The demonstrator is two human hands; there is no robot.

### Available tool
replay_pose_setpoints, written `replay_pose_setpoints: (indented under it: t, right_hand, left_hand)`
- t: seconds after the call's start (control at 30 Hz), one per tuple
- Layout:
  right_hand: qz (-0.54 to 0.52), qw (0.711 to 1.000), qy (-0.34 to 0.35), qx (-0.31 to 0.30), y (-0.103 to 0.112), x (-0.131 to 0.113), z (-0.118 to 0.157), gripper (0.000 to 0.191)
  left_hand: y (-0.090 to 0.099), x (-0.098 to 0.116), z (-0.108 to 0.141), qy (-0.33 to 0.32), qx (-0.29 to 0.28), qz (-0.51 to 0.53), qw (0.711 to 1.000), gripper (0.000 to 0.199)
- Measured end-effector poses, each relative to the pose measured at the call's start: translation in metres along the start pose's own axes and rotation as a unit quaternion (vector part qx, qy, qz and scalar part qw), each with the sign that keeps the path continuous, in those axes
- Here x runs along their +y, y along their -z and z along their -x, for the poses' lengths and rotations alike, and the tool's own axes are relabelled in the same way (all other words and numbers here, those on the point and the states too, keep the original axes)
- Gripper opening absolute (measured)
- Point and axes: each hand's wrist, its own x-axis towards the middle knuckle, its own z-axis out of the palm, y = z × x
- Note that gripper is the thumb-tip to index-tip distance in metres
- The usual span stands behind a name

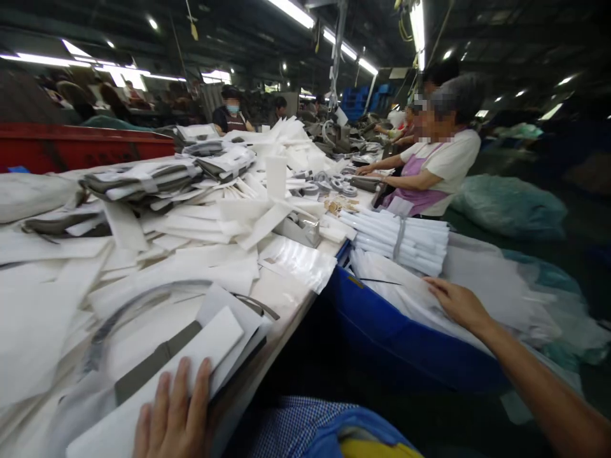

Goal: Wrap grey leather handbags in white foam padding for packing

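In what seems a reach, the left hand (174, 413) lies flat and unclenched on a strip (217, 340) on the table (277, 317), while the right hand (459, 306), grip unclear, is at plastic (405, 287) in the bin (382, 337), where lifting would need a pinch.

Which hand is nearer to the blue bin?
Right. The right hand is over the blue bin; the left hand rests on a white strip on the table, farther off.

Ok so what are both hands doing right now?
Left hand: open, pressed flat on a white strip.
Right hand: fingertips at white plastic; can't tell if it's gripping.
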Motion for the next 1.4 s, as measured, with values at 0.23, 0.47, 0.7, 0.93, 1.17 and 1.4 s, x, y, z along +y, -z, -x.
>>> replay_pose_setpoints:
  t: [0.23,0.47,0.7,0.93,1.17,1.4]
  right_hand:
    - [-0.070,0.964,0.226,0.123,-0.014,-0.108,-0.020,0.050]
    - [-0.216,0.827,0.514,-0.074,-0.086,-0.316,-0.039,0.039]
    - [-0.071,0.802,0.571,-0.159,-0.160,-0.417,-0.076,0.051]
    - [-0.089,0.795,0.576,-0.168,-0.165,-0.474,-0.105,0.050]
    - [-0.129,0.812,0.560,-0.100,-0.125,-0.367,-0.136,0.036]
    - [-0.118,0.832,0.529,-0.118,-0.126,-0.262,-0.153,0.032]
  left_hand:
    - [-0.004,0.002,0.003,-0.005,0.014,-0.058,0.998,0.063]
    - [0.003,0.001,0.008,-0.009,0.008,-0.146,0.989,0.061]
    - [0.014,0.002,0.024,-0.054,0.012,-0.161,0.985,0.063]
    - [0.004,0.005,0.013,-0.011,-0.003,-0.163,0.987,0.065]
    - [0.002,0.005,0.008,0.004,-0.010,-0.152,0.988,0.064]
    - [0.001,0.005,0.009,0.008,-0.001,-0.131,0.991,0.060]
